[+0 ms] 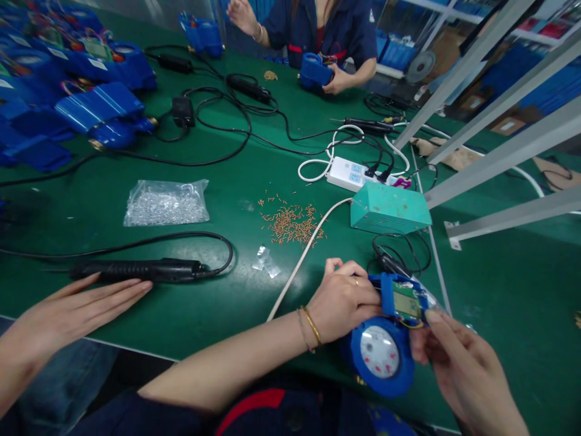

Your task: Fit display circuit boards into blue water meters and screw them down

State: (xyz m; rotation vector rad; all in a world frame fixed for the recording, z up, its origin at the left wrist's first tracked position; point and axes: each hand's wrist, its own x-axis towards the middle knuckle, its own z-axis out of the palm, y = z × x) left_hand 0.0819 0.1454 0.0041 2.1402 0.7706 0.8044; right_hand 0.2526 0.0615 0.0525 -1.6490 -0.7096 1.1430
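Observation:
My left hand wraps the top of a blue water meter, which has a white dial and a green circuit board in an open blue housing. My right hand grips the meter's far side, with its fingers against a clear plastic piece over the board. A gold ring and bracelets show on my left hand and wrist. A co-worker's hand lies flat on the bench beside a black electric screwdriver.
The green workbench holds a bag of small silver parts, scattered copper pins, a teal box, a white power strip and black cables. Blue meters are stacked far left. A person opposite holds another meter. Metal struts rise at right.

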